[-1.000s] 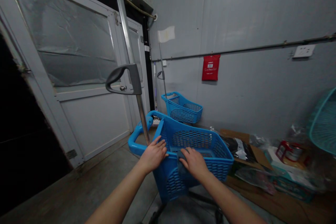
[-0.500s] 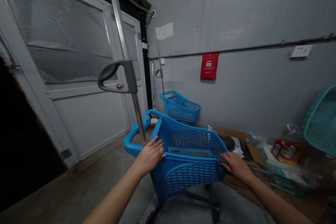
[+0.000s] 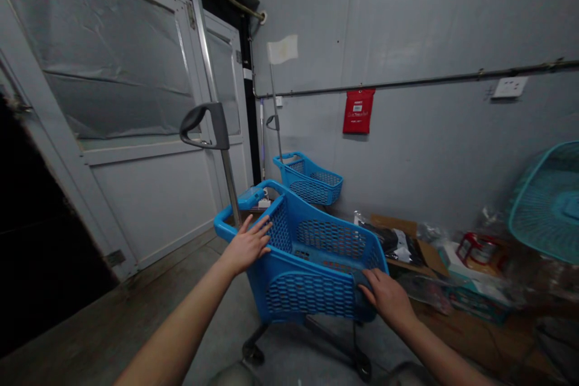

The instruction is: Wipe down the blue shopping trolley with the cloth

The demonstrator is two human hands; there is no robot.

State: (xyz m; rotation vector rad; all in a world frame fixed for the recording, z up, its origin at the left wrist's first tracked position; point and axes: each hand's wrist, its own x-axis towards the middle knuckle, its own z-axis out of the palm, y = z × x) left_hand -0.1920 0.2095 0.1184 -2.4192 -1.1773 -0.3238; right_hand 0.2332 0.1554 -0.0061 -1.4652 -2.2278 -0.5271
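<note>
A blue plastic shopping cart (image 3: 312,295) with lattice sides stands before me on dark legs with casters. A metal pole (image 3: 231,187) with a grey loop handle (image 3: 220,126) rises from its rear end. My left hand (image 3: 246,247) lies on the near rim close to the pole, fingers spread. At the cart's front near corner, my right hand (image 3: 384,295) grips a dark cloth (image 3: 362,298), pressed against the rim and side. Part of the cloth is hidden under the fingers.
A second blue cart (image 3: 312,184) with a white flag stands by the wall. To the right are a teal fan (image 3: 549,202), an open cardboard box (image 3: 434,253) and plastic-wrapped goods. White doors (image 3: 158,193) are on the left. A red pouch (image 3: 359,112) hangs on the wall.
The cart's front corner and my right hand with the cloth have shifted left. My left hand has slid back toward the pole, its fingers spreading wider.
</note>
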